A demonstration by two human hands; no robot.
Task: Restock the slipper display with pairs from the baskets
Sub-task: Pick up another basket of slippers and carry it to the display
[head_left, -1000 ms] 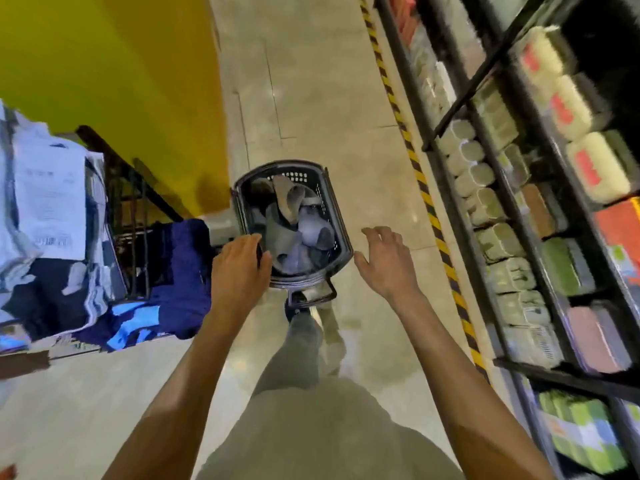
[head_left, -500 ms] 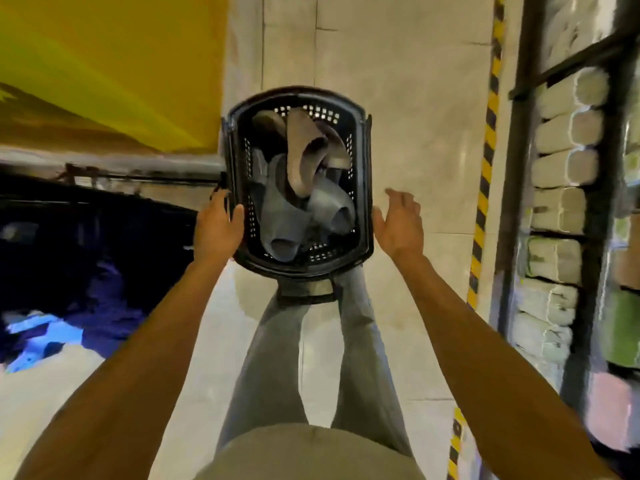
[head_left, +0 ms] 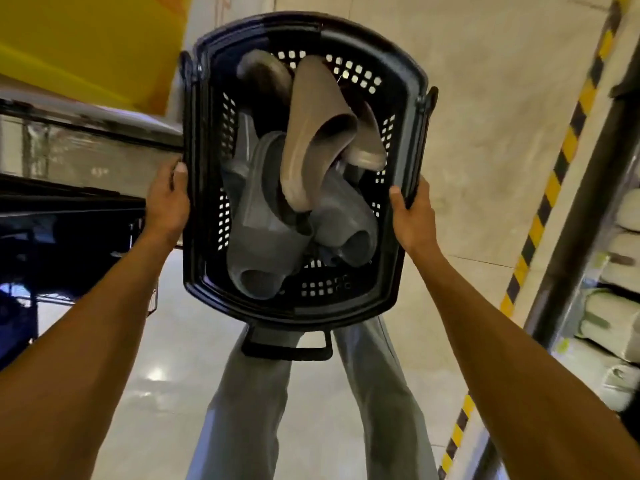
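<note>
Slippers, grey and taupe, heaped in black basket, gripped at both side rims by left hand and right hand. Carrying step; next, set down beside display shelf.

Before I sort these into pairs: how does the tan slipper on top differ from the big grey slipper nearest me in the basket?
The tan rubber slipper is lighter and rests atop the pile; the dark grey rubber slipper lies lower, its toe opening toward the near wall. Both are slides in the black plastic basket.
</note>
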